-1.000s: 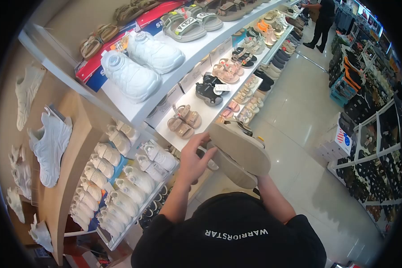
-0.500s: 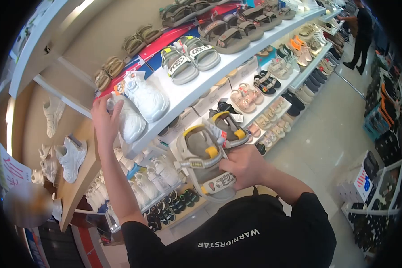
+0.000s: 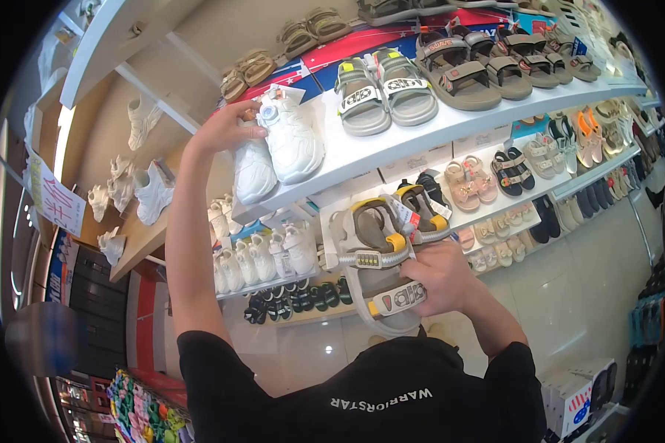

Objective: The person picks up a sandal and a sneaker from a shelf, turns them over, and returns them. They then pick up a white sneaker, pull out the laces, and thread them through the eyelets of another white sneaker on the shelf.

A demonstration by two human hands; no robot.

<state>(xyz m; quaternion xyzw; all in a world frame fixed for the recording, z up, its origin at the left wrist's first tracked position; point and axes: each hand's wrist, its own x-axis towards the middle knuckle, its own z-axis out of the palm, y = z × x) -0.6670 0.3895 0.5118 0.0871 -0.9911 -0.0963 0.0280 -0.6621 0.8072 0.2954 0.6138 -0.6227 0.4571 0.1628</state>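
Observation:
My left hand (image 3: 227,127) is closed around the heel end of the left white sneaker (image 3: 254,171), with the thumb by its opening. Its mate, another white sneaker (image 3: 295,140), stands right beside it on the white shelf (image 3: 332,159). In my right hand (image 3: 445,277) is a pair of grey sandals (image 3: 377,258) with yellow trim, held in front of my chest below the shelf edge. A red and white tag hangs between the two sandals. My right fingers are partly hidden behind the straps.
Grey-and-lime sandals (image 3: 386,92) and brown sandals (image 3: 473,70) stand further right on the shelf. Lower racks hold white shoes (image 3: 273,255), pink sandals (image 3: 471,181) and black sandals (image 3: 513,171). More white shoes (image 3: 154,193) sit on a wooden ledge at left.
The view has swung left, so the shelves appear further right and the person in the aisle is out of sight. Both hands keep their holds on the sneaker and sandals.

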